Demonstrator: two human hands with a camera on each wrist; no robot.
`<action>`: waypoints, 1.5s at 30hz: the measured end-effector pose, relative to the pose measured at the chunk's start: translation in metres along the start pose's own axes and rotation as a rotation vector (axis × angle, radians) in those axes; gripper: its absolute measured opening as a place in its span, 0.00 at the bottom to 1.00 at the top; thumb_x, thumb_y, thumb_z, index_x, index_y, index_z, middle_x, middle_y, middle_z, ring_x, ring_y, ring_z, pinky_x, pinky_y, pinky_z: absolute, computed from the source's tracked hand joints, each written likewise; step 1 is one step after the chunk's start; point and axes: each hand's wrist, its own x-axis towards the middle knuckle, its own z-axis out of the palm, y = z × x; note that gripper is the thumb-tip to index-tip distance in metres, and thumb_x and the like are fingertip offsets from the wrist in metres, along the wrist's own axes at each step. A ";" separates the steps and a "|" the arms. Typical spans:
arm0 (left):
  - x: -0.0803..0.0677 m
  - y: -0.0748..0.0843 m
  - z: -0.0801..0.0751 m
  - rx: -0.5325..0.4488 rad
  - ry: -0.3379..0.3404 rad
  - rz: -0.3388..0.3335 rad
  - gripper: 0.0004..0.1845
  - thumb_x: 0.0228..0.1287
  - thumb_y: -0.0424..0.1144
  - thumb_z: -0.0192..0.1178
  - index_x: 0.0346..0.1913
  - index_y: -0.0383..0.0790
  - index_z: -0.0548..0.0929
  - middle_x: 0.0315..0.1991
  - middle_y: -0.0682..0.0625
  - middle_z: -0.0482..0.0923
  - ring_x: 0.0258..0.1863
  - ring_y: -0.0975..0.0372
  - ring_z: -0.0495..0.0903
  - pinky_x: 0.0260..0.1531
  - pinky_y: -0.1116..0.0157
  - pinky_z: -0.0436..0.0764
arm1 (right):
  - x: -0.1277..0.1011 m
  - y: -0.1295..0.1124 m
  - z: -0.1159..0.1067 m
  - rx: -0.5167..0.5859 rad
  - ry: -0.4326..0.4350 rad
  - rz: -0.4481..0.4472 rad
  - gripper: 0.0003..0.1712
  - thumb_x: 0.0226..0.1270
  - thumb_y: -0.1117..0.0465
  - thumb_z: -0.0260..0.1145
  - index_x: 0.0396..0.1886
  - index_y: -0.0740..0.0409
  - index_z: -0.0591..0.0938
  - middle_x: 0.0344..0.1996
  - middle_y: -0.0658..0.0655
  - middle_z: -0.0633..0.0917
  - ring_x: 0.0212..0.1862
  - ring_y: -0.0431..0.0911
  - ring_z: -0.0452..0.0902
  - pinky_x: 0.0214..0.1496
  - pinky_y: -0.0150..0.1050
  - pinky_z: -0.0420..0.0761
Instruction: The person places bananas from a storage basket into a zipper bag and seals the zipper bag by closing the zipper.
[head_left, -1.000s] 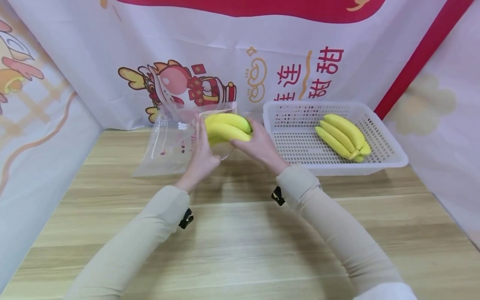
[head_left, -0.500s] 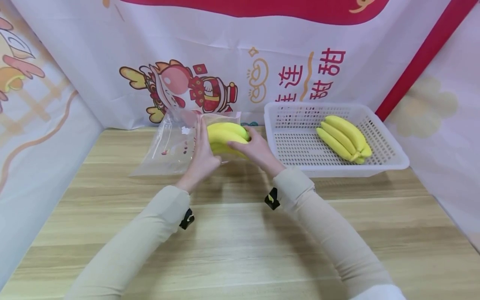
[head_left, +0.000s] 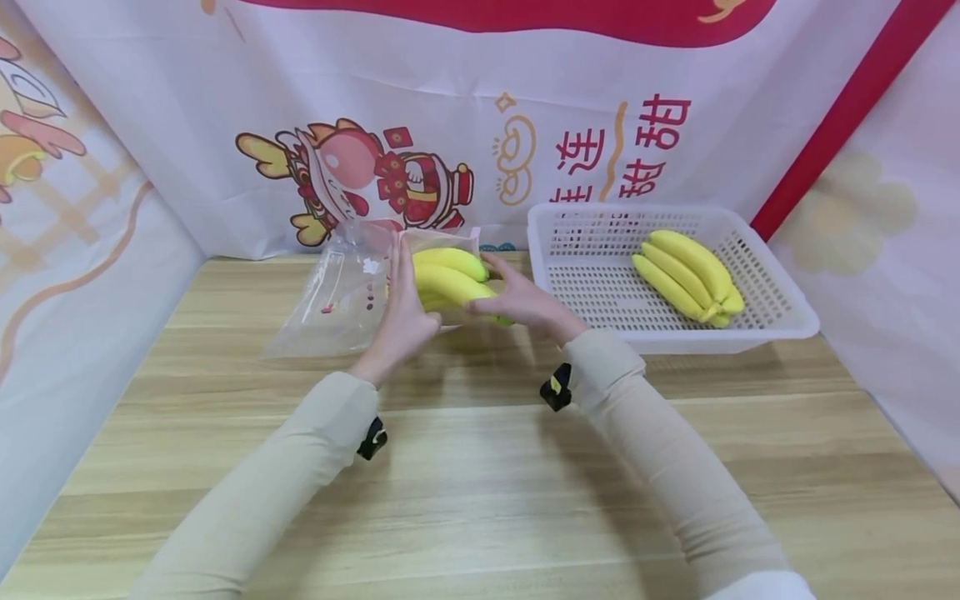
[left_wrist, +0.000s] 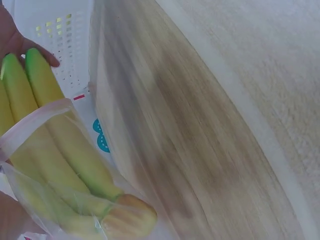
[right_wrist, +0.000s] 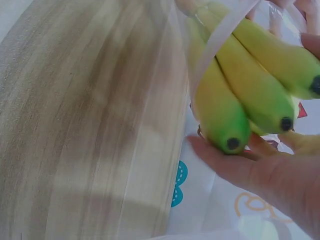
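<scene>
A clear plastic bag point(head_left: 337, 292) lies on the wooden table point(head_left: 480, 483) with its mouth lifted. My left hand point(head_left: 405, 304) stands upright at that mouth and pinches its rim. My right hand point(head_left: 528, 304) grips a bunch of yellow bananas point(head_left: 450, 279) and has its stem end inside the bag. In the left wrist view the bananas point(left_wrist: 60, 145) sit partly under the bag's rim point(left_wrist: 35, 120). In the right wrist view my right hand point(right_wrist: 280, 185) cups the green tips of the bananas point(right_wrist: 235, 95).
A white perforated basket point(head_left: 600, 283) stands at the right rear of the table with another banana bunch point(head_left: 686, 271) in it. Printed cloth backdrops point(head_left: 465, 100) close off the back and both sides. Bare wood stretches in front of my arms.
My right hand has lowered and pushed the banana bunch leftward, deeper into the bag's mouth. My left hand has stayed at the bag's rim.
</scene>
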 end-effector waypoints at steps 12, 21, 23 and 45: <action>0.005 0.009 -0.003 -0.011 0.042 0.018 0.60 0.46 0.19 0.55 0.76 0.47 0.29 0.77 0.56 0.19 0.77 0.58 0.27 0.75 0.46 0.38 | 0.000 0.000 0.000 0.061 0.110 -0.010 0.45 0.63 0.42 0.62 0.75 0.46 0.55 0.71 0.61 0.64 0.70 0.56 0.62 0.68 0.57 0.67; 0.006 0.017 -0.004 -0.002 0.061 0.072 0.60 0.46 0.19 0.55 0.76 0.50 0.29 0.77 0.58 0.18 0.77 0.59 0.28 0.75 0.45 0.40 | 0.003 0.001 -0.001 0.184 0.168 -0.035 0.42 0.67 0.41 0.57 0.74 0.52 0.54 0.72 0.61 0.63 0.71 0.53 0.61 0.73 0.53 0.61; 0.007 0.019 -0.003 0.001 0.055 0.079 0.61 0.47 0.18 0.55 0.76 0.52 0.29 0.76 0.59 0.18 0.77 0.58 0.29 0.74 0.45 0.42 | 0.003 0.000 0.000 0.203 0.184 -0.033 0.42 0.68 0.39 0.55 0.74 0.53 0.54 0.72 0.61 0.62 0.72 0.53 0.60 0.74 0.53 0.59; 0.008 0.018 0.000 0.066 0.010 0.077 0.60 0.47 0.20 0.56 0.75 0.48 0.28 0.75 0.58 0.15 0.77 0.60 0.23 0.75 0.46 0.37 | -0.001 0.001 -0.009 0.169 0.334 -0.102 0.23 0.71 0.58 0.56 0.64 0.59 0.71 0.63 0.61 0.75 0.66 0.52 0.69 0.69 0.46 0.70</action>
